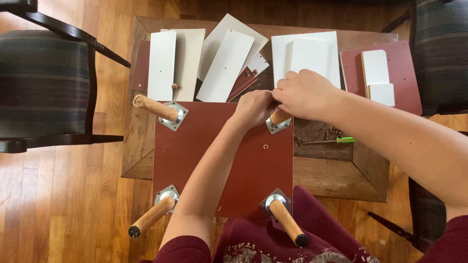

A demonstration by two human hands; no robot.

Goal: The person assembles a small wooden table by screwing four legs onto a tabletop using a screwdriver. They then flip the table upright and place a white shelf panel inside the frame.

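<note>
Wooden furniture legs, four pale round pegs with dark tips, stood out from the corners of a dark red rectangular board (224, 160) laid on a square wooden table (331, 180). At the far left, a dark-framed chair with a striped cushion (39, 83) stood apart. The leg at ten o'clock (153, 107) slanted from its silver mounting plate (174, 116); the leg at seven o'clock (151, 217) and the leg at five o'clock (287, 223) pointed toward the camera wearer. White rectangular panels (195, 61) lay fanned at twelve o'clock. The fourth leg (279, 117), at the board's one o'clock corner, sat almost wholly covered in its plate, its long axis not readable. The left hand (253, 108) was curled closed at that leg's nine o'clock side, touching it; how tightly it gripped could not be told. The right hand (304, 92) lay folded over the leg from one o'clock, fingers bent around it, the nearer hand. A green-handled screwdriver (336, 140) and loose screws (317, 132) lay at three o'clock.
</note>
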